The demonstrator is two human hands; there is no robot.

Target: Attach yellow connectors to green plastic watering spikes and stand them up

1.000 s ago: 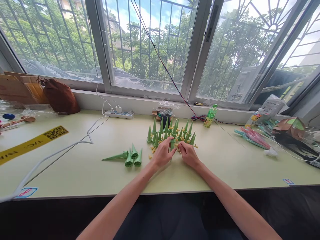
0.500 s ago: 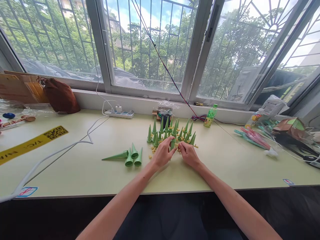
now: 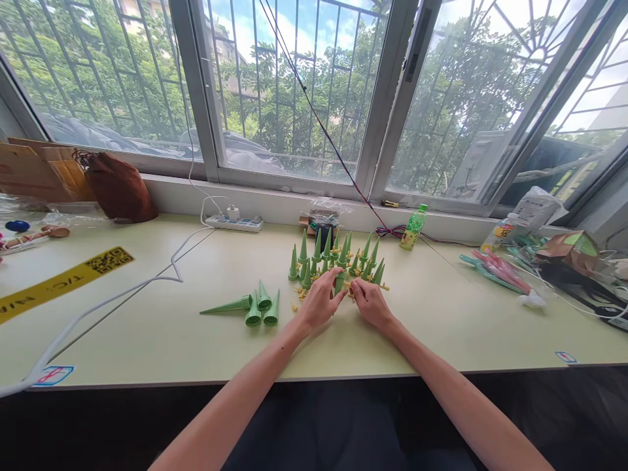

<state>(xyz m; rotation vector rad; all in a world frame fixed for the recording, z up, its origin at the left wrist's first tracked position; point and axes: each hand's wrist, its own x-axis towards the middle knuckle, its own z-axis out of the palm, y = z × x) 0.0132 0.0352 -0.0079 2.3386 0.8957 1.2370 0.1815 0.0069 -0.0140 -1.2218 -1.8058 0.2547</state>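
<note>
My left hand [image 3: 320, 296] is closed around a green plastic cone spike [image 3: 339, 282], its tip pointing down toward the tabletop. Close beside it, my right hand [image 3: 371, 302] pinches a small yellow valve piece [image 3: 347, 285] against the spike's side; the fingers hide most of that piece. Behind both hands stand several green spikes [image 3: 303, 247], points up, many with yellow pieces on them. A few loose yellow bits [image 3: 295, 307] lie by my left hand. To the left, a small group of green cones [image 3: 271, 316] rests on the table, one of them on its side.
A green-capped bottle [image 3: 413, 227] stands at the back right, near tangled cables. A power strip [image 3: 235, 224] and white cord [image 3: 171, 278] lie on the left, with a brown pouch [image 3: 118, 190] beyond. Pink and green plastic bundles [image 3: 500, 270] lie at the right.
Both hands stay in place on the same pieces. The green spike in my left hand has tilted slightly; everything else looks the same.
</note>
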